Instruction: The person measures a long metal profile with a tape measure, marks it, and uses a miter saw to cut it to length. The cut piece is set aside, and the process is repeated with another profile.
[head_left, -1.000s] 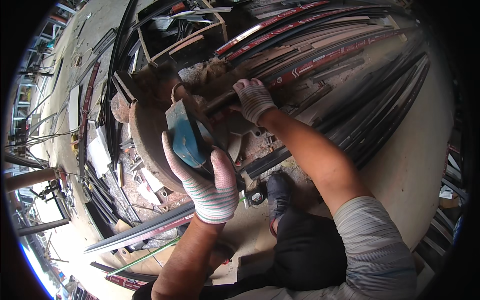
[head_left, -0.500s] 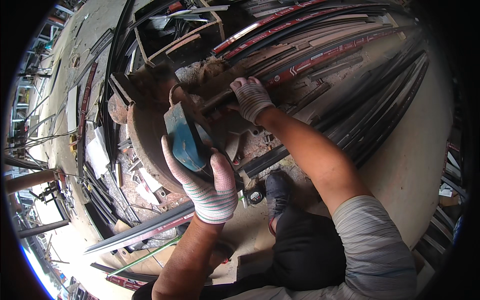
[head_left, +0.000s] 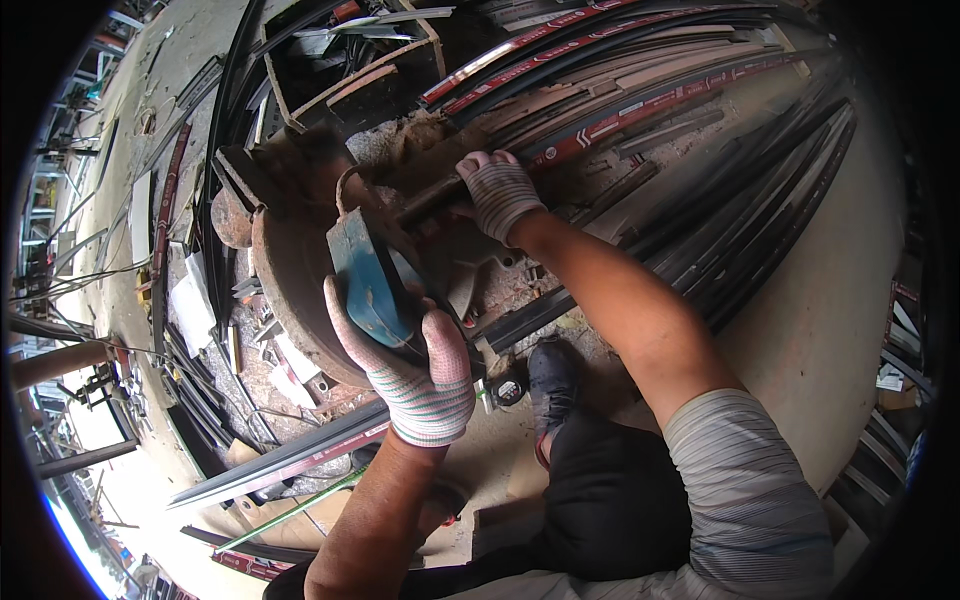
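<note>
The workshop floor (head_left: pixel 800 350) is pale and smooth at the right, heavily littered at the left, and washed out by bright light toward the lower left. In the middle of the clutter stands a saw-like machine with a rounded, rusty guard (head_left: pixel 285 310) and a blue housing (head_left: pixel 370 290); the gloved left hand (head_left: pixel 425 395) has its grip clamped on the housing's near end, thumb on one side and fingers on the other. The gloved right hand (head_left: pixel 500 195) has its grip closed over a dark bar (head_left: pixel 430 202) just right of the machine, its far fingertips partly hidden. Beyond lie long red-labelled strips (head_left: pixel 640 117) and a frame-like bin (head_left: pixel 372 78) of offcuts; to the right, black strips (head_left: pixel 770 230) fan out. White scraps (head_left: pixel 195 300) lie left of the guard, and a round black object (head_left: pixel 508 390) sits beside a dark shoe (head_left: pixel 553 385).
</note>
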